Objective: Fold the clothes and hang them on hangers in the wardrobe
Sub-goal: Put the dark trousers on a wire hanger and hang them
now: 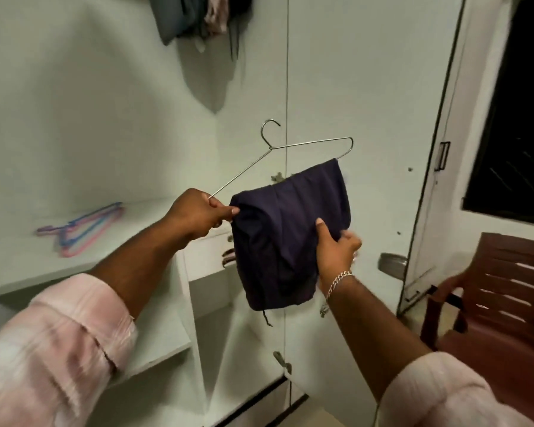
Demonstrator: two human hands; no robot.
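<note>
so the folded cloth is dark navy, almost purple, on a silver metal hanger; sleeves are pale pink with a faint white check, wardrobe is plain white, plastic hangers on the shelf are pink and blue, chair is reddish brown, bracelet silver

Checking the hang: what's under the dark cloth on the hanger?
The cloth drapes over the hanger's lower bar, which it hides. Left hand grips the hanger's end; right hand holds the cloth, most fingers hidden behind it.
</note>
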